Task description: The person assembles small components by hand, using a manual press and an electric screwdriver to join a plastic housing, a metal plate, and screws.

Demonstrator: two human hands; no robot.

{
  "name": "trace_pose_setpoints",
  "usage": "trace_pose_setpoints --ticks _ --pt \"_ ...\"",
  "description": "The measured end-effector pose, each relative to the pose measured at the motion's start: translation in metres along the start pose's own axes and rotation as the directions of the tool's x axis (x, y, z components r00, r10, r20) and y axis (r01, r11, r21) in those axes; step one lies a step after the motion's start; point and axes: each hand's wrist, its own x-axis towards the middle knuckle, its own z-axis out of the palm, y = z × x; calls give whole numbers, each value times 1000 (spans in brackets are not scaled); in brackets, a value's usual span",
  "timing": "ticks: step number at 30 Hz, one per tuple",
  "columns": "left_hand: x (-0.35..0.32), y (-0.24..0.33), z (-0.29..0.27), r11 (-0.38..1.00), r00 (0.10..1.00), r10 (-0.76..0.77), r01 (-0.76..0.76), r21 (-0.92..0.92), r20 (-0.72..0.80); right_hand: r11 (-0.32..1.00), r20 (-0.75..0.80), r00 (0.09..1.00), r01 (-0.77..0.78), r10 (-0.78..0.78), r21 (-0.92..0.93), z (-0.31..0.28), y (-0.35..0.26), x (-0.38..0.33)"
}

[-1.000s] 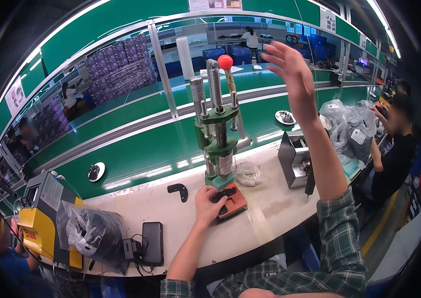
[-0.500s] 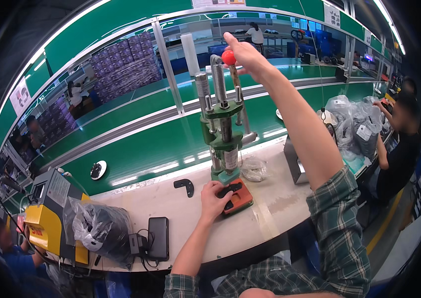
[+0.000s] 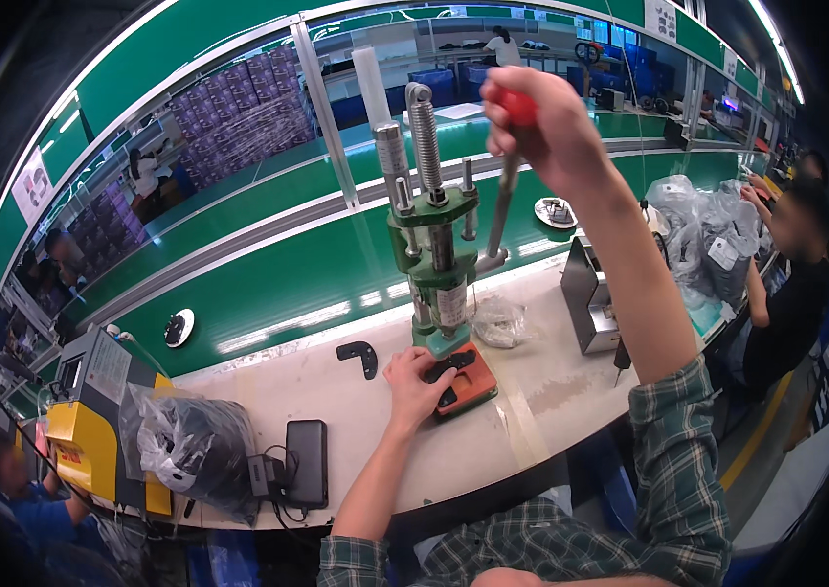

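A green hand-lever press (image 3: 442, 225) stands at the middle of the bench. My right hand (image 3: 556, 127) is wrapped round the red ball knob (image 3: 516, 106) of its lever, which leans to the right. Under the ram lies an orange fixture block (image 3: 478, 380) with a black flat part (image 3: 451, 368) on it. The fingers of my left hand (image 3: 414, 386) hold this part at its left side, close below the ram; some fingertips are hidden. Left of the press, a black L-shaped piece (image 3: 359, 358) lies alone on the bench.
A clear plastic bag (image 3: 500, 323) sits right of the press, near a grey metal box (image 3: 590, 298). At left are a yellow and grey machine (image 3: 106, 426), a bagged black bundle (image 3: 199, 450) and a black power bank (image 3: 307, 465). A green conveyor (image 3: 307, 303) runs behind; a co-worker (image 3: 791, 264) sits at right.
My right hand has closed round the knob and swung the lever to the right. My left hand stays at the black part, its thumb now reaching over it.
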Motion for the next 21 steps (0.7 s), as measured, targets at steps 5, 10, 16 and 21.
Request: trace_pose_setpoints --ticks 5,10,16,21 --pt "-1 -1 -5 998 1000 3 -3 67 0 976 106 970 216 -219 38 -12 3 -96" --pt "1 2 0 997 1000 23 -23 69 -1 916 121 921 383 -370 -121 -22 28 -175" --pt "-2 2 -2 998 1000 17 -17 56 -6 876 188 885 455 -425 -161 -29 74 -241" --pt "-1 4 -1 999 1000 17 -16 50 -14 789 249 877 479 -410 -386 -34 109 -272"
